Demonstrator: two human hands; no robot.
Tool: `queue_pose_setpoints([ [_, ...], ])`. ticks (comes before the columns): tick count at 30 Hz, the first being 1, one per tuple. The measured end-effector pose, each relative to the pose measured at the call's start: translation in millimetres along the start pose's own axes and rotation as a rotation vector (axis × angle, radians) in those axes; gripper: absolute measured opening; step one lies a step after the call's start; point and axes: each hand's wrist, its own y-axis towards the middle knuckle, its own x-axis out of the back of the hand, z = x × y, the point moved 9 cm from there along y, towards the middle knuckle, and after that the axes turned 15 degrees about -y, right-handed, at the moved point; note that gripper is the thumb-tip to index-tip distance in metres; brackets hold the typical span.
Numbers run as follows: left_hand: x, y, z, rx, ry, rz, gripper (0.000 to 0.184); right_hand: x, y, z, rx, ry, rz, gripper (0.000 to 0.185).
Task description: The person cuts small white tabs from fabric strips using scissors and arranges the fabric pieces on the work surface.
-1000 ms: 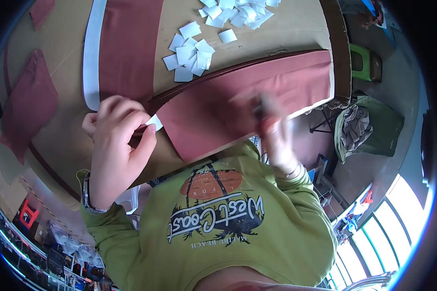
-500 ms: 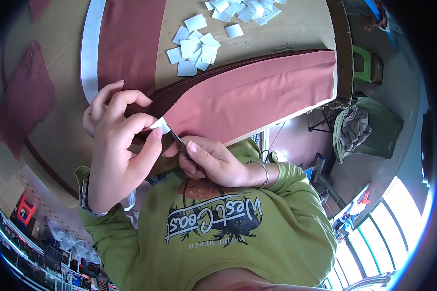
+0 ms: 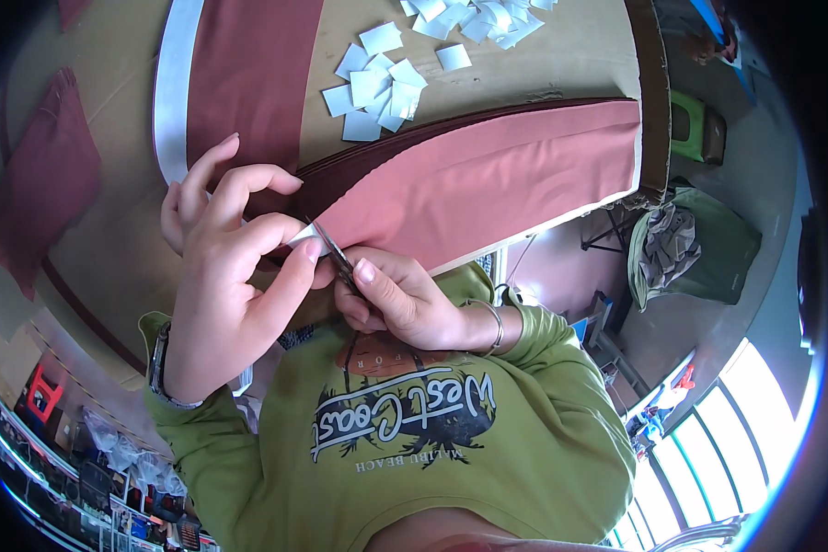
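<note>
My left hand pinches a small white piece between thumb and index finger, its other fingers raised and curled. Closed around a small dark tool with thin metal blades, like snips or scissors, is my right hand. The blades reach the white piece's right edge, close to my left fingertips. A stack of reddish-pink fabric panels lies on the table just beyond my right hand. Behind my left hand runs a reddish strip with a white band along its left side.
Loose white squares lie on the brown tabletop, with more squares farther back. Another reddish fabric piece is at the left. Beyond the table's right edge are a green stool and a green bag-like holder with cloth.
My right hand has come from over the fabric stack to beside my left hand, bringing the tool to the white piece. Its blades now look spread. My left hand keeps its pinch.
</note>
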Motion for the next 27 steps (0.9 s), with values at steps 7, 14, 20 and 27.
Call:
queue_pose_setpoints([
  [7,-0.3,-0.8,0.8,0.016,-0.026,0.004,0.006,-0.6,0.7,1.3,0.043,-0.003,-0.003,0.031],
  [14,-0.6,-0.7,0.3,0.024,-0.038,0.009,0.007,-1.0,0.9,2.8,0.056,0.016,-0.008,0.031],
  [20,-0.2,-1.1,1.7,0.034,-0.039,0.002,0.007,-1.4,1.1,2.9,0.064,-0.001,-0.015,0.029],
  [27,1.9,-1.8,-2.5,0.023,-0.004,0.006,0.008,-1.9,-0.9,3.3,0.027,-0.008,-0.016,0.027],
])
